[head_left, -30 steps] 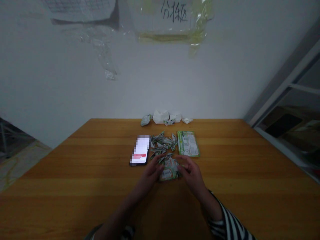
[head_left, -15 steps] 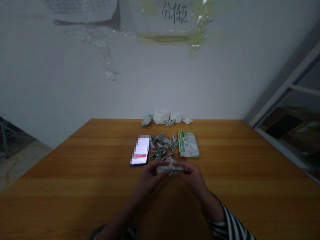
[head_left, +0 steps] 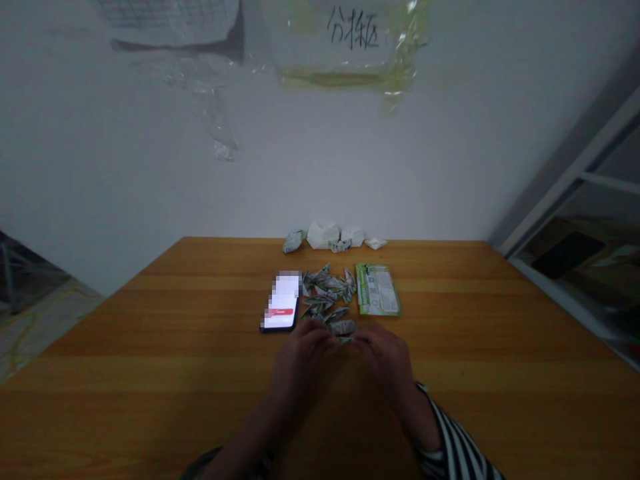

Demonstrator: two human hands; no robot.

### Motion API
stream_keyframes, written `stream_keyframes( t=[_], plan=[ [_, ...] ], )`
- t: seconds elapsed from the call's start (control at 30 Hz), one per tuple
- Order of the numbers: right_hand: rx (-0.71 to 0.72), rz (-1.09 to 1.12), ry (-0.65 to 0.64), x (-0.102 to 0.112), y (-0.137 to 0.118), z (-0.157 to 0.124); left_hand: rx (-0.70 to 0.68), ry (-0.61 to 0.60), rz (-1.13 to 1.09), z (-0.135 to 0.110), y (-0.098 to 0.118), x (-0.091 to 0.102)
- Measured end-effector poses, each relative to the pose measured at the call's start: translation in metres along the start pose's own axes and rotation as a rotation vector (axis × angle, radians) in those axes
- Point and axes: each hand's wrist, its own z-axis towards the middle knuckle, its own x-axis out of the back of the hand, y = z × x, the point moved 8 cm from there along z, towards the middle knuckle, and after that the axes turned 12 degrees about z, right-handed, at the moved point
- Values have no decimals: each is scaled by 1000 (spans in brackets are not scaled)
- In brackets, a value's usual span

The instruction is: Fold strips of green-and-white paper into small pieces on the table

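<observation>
My left hand (head_left: pixel 303 357) and my right hand (head_left: pixel 385 363) rest close together at the near edge of a pile of small folded green-and-white wrapper pieces (head_left: pixel 327 290). A folded wrapper strip (head_left: pixel 343 327) lies just above their fingertips. A small tip of wrapper (head_left: pixel 343 341) shows between my fingers, and I cannot tell whether either hand grips it. To the left of the pile lies a smartphone (head_left: pixel 281 301) with a lit, blurred screen. A flat green printed wrapper (head_left: pixel 379 289) lies to the right.
Crumpled white paper lumps (head_left: pixel 323 235) and a green folded wad (head_left: pixel 293 241) sit along the far edge of the wooden table (head_left: pixel 150 333). A plastic sheet with handwritten characters (head_left: pixel 345 40) is taped to the wall. A pale window frame (head_left: pixel 565 173) stands at right.
The wrapper strip held between both hands is now less visible in them. A folded piece sits slightly farther forward, and my hands have dropped nearer to me and opened apart a little.
</observation>
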Motion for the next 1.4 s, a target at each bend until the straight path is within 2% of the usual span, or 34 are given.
stream_keyframes(
  t=[0.07,0.13,0.23,0.33,0.53,0.63,0.77,0.87,0.93,1.07,1.27,1.4],
  plan=[
    [75,-124,-8,-1,-8,0,-70,4,36,-1,5,-2],
    [150,-199,-16,-4,-16,-1,-141,-41,45,-3,11,-9],
    [253,-212,-4,-8,-24,-3,-196,-154,47,-7,15,-21],
    [250,-155,12,-7,-22,-4,-196,-166,82,-10,14,-23],
    [68,12,-2,-3,-8,-1,-193,-122,79,-11,7,-22],
    [-68,152,-18,-5,2,2,-161,-78,67,-10,4,-19],
    [-306,473,-36,-17,21,-1,-155,-72,-36,-11,13,-18],
    [-383,570,19,-20,27,-4,-107,-79,-122,-12,18,-19],
    [-369,544,65,-15,26,-4,-24,-66,-162,-10,16,-17],
    [-333,473,37,-8,23,0,98,-113,-222,-6,8,-18],
    [-136,319,74,2,8,7,131,-269,-243,-8,11,-28],
    [-135,361,47,-6,1,3,115,-267,-157,-11,14,-28]
  ],
)
